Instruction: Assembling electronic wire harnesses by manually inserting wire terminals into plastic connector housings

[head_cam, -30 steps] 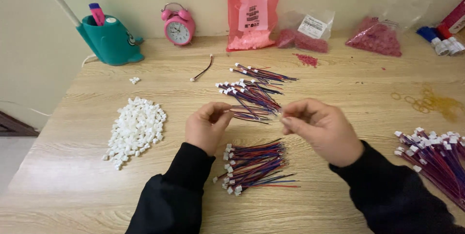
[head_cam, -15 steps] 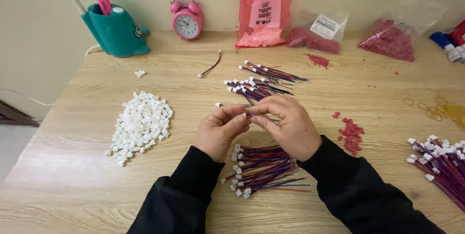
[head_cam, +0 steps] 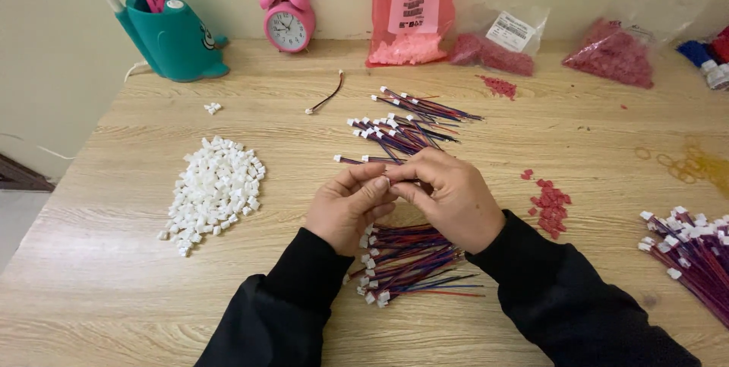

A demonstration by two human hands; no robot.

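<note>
**Both hands pinched together over a wire bundle at the middle of the bench**

The left hand [head_cam: 351, 211] and right hand [head_cam: 448, 196] meet fingertip to fingertip above the pale wooden bench [head_cam: 114, 291], both clenched on something too small to make out. Just beneath the wrists, toward the near edge, lies a bundle of red and blue wires with white plastic plugs [head_cam: 406, 261]. A second wire bundle of the same kind [head_cam: 399, 133] lies just beyond the hands. A heap of loose white plastic connector housings [head_cam: 214, 191] sits toward the left edge; small red plastic pieces [head_cam: 550, 201] lie right of the right hand
</note>
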